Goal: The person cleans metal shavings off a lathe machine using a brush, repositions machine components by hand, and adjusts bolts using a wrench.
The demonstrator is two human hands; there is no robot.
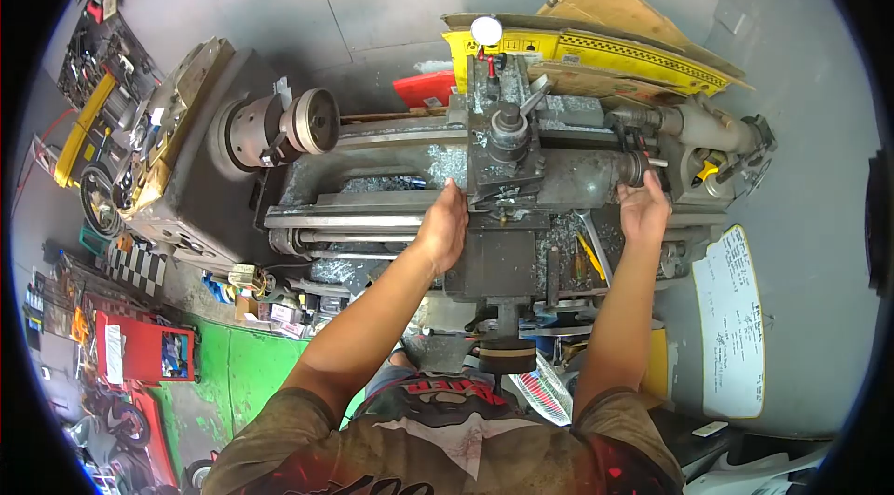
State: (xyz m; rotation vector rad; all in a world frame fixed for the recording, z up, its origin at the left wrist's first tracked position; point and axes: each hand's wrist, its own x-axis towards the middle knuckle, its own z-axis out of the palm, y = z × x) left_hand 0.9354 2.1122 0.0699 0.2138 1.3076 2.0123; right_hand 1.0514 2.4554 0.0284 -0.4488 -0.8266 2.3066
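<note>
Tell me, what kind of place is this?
It looks like a workshop, probably for shaping metal. There's a big lathe, a machine that spins metal so it can be cut, with silvery metal shavings scattered on it. A red cabinet stands on the green floor too.

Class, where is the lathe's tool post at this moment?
In the head view, the tool post stands slightly right of centre, beyond the left hand and the right hand and sideways between them; a large grey cylinder lies to its right.
</note>
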